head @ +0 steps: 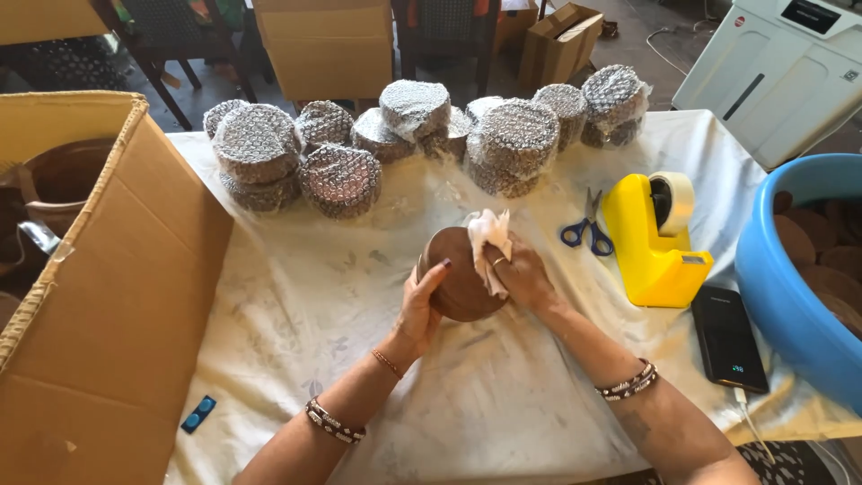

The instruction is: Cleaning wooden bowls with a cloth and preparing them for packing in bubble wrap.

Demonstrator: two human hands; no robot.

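My left hand [418, 308] grips a round brown clay pot [458, 278] by its left side and holds it just above the cloth-covered table [296, 305]. Against the pot's upper right my right hand [523, 277] presses a crumpled white cloth [490, 241]. Behind the pot, along the table's far side, stand several round items wrapped in bubble wrap [341, 180], some stacked.
A large open cardboard box [108, 296] fills the left. A yellow tape dispenser [654, 235] and blue-handled scissors [587, 232] lie right of my hands. A black phone with a cable [728, 339] rests near a blue tub [799, 278] holding more brown pots. More boxes stand behind the table.
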